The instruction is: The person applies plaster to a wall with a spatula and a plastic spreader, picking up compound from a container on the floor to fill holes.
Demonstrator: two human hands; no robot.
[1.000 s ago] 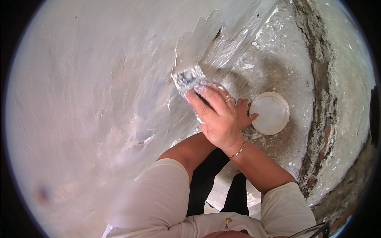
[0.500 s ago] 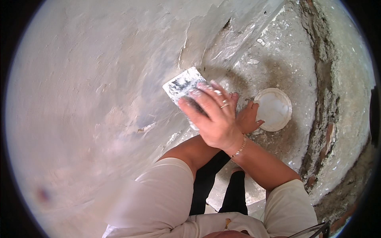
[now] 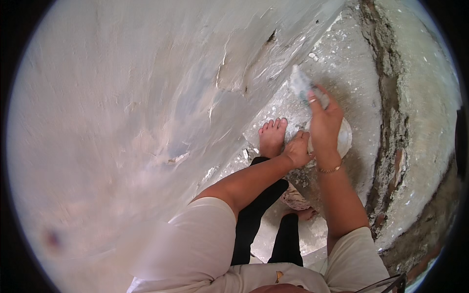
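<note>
My right hand [image 3: 326, 117] grips a flat rectangular plastering blade [image 3: 300, 82], pale with white smears and blurred by motion. It is raised above a round white bucket [image 3: 346, 137], apart from the wall, and hides much of the bucket. At the bucket's left rim is my left hand [image 3: 297, 149], its fingers closed on the edge. White material is in the bucket, mostly covered by my right hand and forearm. To the left rises the plastered wall [image 3: 137, 93], with uneven whitish patches and ridges.
My bare foot [image 3: 272, 136] stands beside my left hand, close to the wall's base. A crumpled patterned cloth [image 3: 294, 196] lies between my legs. Plaster crumbs dot the rough floor [image 3: 359, 63]. A dark, broken groove [image 3: 386, 97] runs along the right.
My right hand has lifted the blade off the wall and carried it right, over the bucket. My left hand stays at the rim; my foot has come into sight.
</note>
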